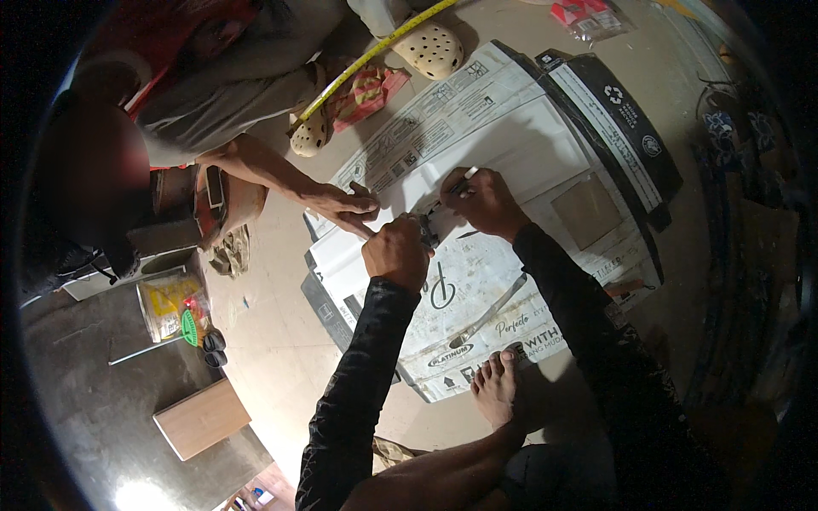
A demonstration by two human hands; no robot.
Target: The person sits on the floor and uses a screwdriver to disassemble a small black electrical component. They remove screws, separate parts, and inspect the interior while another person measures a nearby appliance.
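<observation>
Currently, your right hand (483,203) grips a pen (470,173), your left hand (397,250) a dark object (427,228); the sheet (558,152) may slip if the co-worker's hand (343,205) lifts.

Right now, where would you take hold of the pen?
Probably by the white end of the pen, pinched from the far side: that end sticks out of the right hand, slanting away and to the right, while the fingers hide much of the rest.

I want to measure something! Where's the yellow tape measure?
In the head view, the yellow tape measure slants across the top, mostly left of centre, beside the cream clogs.
</observation>
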